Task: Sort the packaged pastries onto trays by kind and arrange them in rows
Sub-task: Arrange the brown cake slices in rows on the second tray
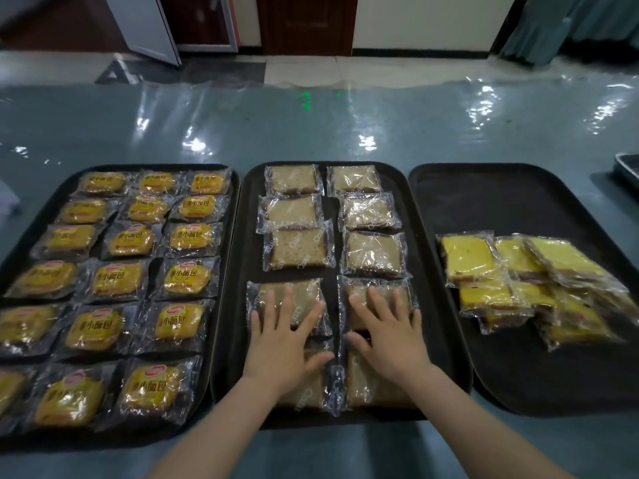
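This looks like a canteen or food-service room rather than a home. A long counter [311, 133] under glossy teal plastic sheeting carries three black serving trays [446, 209] filled with many factory-wrapped pastries [186, 233] in bulk. Behind it lie a pale tiled floor [304, 69], dark wooden doors [307, 22] and an open metal-framed door [145, 25], plain and institutional.

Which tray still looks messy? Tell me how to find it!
Three black trays sit side by side on the blue table. Look at the right tray: its bright yellow cake slices lie heaped and overlapping, while the other trays hold tidy rows.
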`<control>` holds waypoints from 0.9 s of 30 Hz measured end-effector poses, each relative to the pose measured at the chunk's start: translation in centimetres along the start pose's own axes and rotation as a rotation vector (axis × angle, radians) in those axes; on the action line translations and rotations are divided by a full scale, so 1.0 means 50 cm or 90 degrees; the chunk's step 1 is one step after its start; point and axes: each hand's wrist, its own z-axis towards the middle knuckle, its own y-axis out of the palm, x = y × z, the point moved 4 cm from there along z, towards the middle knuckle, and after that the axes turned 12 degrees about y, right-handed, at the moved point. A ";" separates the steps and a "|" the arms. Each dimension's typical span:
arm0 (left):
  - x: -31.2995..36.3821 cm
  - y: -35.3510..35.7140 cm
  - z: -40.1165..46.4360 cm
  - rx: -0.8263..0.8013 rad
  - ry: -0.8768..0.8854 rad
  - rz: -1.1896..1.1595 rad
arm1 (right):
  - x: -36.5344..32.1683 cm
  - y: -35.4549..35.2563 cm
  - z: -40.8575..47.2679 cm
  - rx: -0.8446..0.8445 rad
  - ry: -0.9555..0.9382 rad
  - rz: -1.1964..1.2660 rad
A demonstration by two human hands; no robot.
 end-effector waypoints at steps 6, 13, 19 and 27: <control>-0.023 -0.027 0.050 0.028 -0.006 0.004 | -0.001 -0.058 0.091 0.048 -0.023 0.036; -0.061 -0.042 0.150 0.017 -0.009 -0.008 | -0.003 -0.073 0.202 -0.022 -0.067 0.044; -0.093 -0.066 0.232 -0.008 -0.033 -0.016 | 0.016 -0.068 0.203 -0.019 -0.080 0.017; -0.088 -0.034 0.182 -0.015 -0.058 -0.036 | 0.016 -0.070 0.208 0.014 -0.086 0.042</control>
